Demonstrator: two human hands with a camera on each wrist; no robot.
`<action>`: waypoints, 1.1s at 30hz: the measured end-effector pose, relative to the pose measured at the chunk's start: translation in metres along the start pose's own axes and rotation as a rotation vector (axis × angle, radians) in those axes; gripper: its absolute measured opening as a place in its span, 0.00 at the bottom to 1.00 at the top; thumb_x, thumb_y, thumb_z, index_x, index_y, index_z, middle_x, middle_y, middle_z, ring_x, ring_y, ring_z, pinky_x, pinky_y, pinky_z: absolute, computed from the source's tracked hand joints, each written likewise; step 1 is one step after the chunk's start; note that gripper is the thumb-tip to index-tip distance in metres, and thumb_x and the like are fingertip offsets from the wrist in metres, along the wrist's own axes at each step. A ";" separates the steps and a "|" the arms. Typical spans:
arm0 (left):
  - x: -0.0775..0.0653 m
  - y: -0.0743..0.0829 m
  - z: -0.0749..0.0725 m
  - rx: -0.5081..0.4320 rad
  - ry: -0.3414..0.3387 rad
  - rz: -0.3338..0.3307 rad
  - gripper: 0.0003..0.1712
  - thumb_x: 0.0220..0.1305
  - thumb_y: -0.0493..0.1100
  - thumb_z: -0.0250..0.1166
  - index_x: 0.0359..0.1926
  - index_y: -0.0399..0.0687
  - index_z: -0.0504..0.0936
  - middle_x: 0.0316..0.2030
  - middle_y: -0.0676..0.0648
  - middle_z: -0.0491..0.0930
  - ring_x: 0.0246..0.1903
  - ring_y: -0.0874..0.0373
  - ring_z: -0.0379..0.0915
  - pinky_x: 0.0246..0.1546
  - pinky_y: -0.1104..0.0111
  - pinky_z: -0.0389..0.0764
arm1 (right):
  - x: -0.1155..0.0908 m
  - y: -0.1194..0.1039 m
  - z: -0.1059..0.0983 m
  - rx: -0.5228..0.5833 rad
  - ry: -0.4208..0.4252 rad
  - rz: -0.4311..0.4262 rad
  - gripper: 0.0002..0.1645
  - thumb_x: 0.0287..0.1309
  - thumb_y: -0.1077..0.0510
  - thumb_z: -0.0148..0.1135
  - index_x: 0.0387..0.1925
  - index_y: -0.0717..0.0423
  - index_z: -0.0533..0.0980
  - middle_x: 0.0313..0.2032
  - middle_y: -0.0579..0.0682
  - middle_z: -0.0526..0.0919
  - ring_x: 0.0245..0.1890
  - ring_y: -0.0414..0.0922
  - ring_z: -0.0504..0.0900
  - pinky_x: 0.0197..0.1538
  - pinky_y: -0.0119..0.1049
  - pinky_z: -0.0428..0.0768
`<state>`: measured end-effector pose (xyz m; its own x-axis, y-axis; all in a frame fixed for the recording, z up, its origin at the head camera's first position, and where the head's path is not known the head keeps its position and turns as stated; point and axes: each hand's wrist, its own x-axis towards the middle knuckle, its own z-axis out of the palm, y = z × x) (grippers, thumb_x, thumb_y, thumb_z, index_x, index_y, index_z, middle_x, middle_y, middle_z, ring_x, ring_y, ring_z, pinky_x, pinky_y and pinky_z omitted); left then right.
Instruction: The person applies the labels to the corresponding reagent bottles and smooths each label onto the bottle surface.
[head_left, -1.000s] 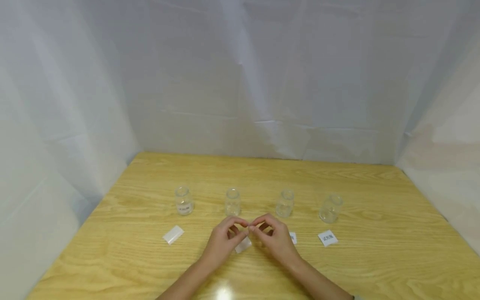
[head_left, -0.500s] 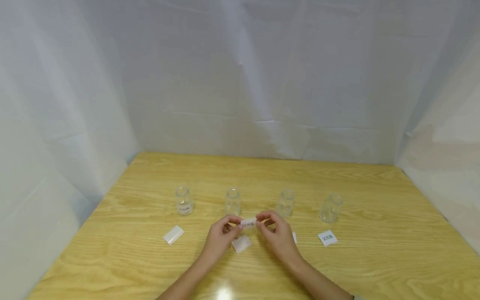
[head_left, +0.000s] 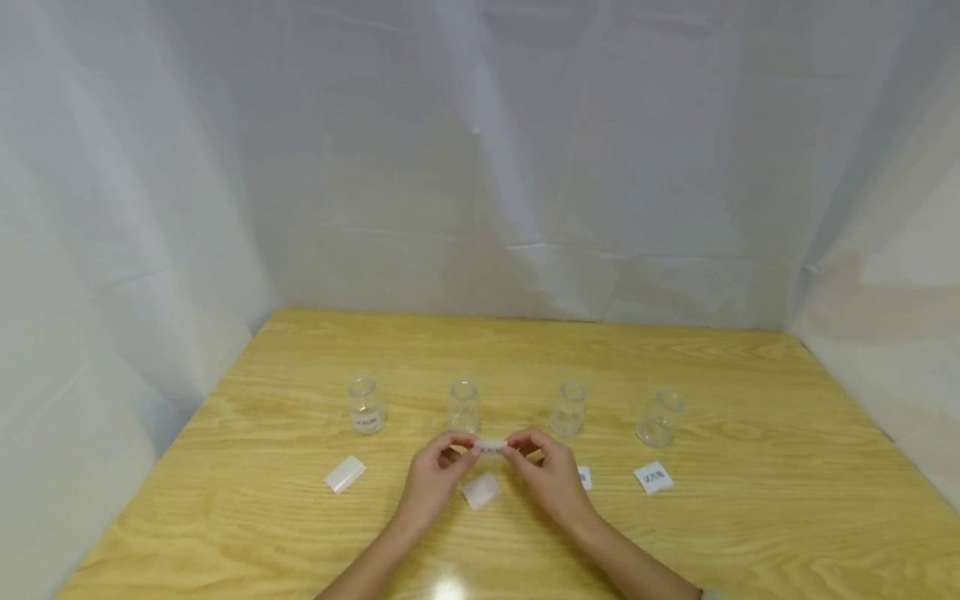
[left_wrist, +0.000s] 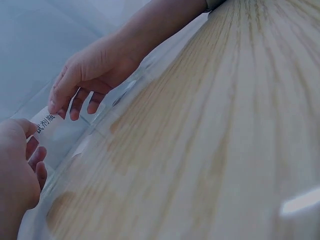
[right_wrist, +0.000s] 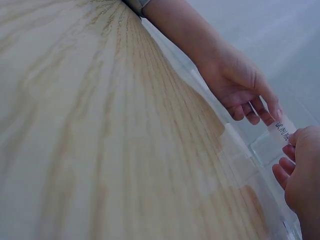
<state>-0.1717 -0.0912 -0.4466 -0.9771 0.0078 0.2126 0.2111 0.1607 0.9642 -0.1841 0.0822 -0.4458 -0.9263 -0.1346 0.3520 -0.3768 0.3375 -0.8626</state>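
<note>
Between both hands, a small white label (head_left: 491,448) with dark printed characters is stretched above the table. My left hand (head_left: 433,477) pinches its left end between thumb and index finger. The right end is pinched the same way by my right hand (head_left: 553,477). Both wrist views show the printed label (left_wrist: 44,123) spanning the fingertips. Just below the hands lies a blank whitish slip (head_left: 481,490). Beyond them stands a clear glass jar (head_left: 463,406) with no label visible. A printed square label (head_left: 585,477) is partly hidden behind my right hand.
At the left, a glass jar (head_left: 366,407) bears a printed label, with a glossy white slip (head_left: 345,474) in front. Two more glass jars stand right, one (head_left: 567,408) near the right hand, another (head_left: 660,418) farther out. A printed square label (head_left: 654,477) lies before it.
My fingertips were close together with the label barely showing. They have since drawn apart, bringing its printed face into view, and it now looks narrower, tilted differently. The jars stand as before.
</note>
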 end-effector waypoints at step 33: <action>0.022 -0.016 -0.020 0.295 0.233 0.224 0.20 0.53 0.33 0.68 0.49 0.43 0.78 0.29 0.51 0.80 0.23 0.61 0.72 0.22 0.73 0.74 | 0.037 0.006 0.036 -0.048 0.027 -0.121 0.03 0.53 0.64 0.65 0.30 0.58 0.77 0.34 0.47 0.77 0.33 0.44 0.77 0.32 0.31 0.78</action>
<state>-0.1958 -0.1131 -0.4544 -0.8688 -0.1432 0.4740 0.3672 0.4559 0.8107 -0.2211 0.0459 -0.4507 -0.8735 -0.1520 0.4625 -0.4845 0.3643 -0.7953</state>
